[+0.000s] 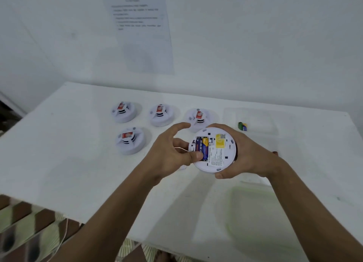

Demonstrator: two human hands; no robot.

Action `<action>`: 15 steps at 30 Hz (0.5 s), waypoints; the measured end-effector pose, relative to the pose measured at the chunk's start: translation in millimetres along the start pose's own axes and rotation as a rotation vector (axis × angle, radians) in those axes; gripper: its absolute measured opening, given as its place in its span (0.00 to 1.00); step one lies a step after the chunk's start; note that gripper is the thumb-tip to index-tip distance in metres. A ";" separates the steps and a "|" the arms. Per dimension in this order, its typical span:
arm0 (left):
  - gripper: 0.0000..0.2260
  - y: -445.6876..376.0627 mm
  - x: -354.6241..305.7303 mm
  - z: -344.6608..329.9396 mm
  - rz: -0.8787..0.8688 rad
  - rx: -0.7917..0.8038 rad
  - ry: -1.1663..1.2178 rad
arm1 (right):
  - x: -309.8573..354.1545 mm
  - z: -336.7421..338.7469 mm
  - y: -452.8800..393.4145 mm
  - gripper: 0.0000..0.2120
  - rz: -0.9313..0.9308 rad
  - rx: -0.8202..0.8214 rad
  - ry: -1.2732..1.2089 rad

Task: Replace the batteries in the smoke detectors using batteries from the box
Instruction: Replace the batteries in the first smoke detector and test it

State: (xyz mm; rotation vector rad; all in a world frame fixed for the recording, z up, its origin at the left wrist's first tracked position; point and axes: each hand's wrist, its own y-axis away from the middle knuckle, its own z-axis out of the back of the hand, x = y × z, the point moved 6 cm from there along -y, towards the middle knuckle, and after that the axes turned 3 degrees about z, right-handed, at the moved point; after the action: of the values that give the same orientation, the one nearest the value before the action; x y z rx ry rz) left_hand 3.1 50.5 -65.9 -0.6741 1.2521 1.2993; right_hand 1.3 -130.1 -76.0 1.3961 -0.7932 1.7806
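Right hand [241,153] grips an upturned detector [213,149]; left hand [172,149] presses its blue-yellow battery [202,146]. Four detectors [129,140] sit on the tabletop [68,143]. Label writing unreadable.

You see a bright, even, cool wash over the white table [78,163], nearly bleaching it out. Soft shadows lie under your forearms toward its near edge. The print on the sheet of paper [141,25] on the wall above it is too blurred to read. The table's edges bow with wide-angle distortion
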 end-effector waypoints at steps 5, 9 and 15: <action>0.31 -5.6 20.4 22.3 0.034 0.029 -0.013 | -6.7 -17.3 -16.4 0.45 -0.039 0.003 -0.007; 0.31 -19.4 47.1 52.4 0.017 -0.084 -0.363 | -15.4 -11.7 -13.0 0.45 -0.067 -0.073 0.017; 0.42 -36.7 94.7 47.1 0.021 0.038 -0.876 | -14.7 -2.3 -0.9 0.46 -0.073 -0.118 0.024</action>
State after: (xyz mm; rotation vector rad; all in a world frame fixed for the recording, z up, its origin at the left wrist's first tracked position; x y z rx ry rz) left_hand 34.0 116.5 -150.9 -0.0201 0.5568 1.3571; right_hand 3.1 -130.2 -90.8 1.3074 -0.8110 1.6648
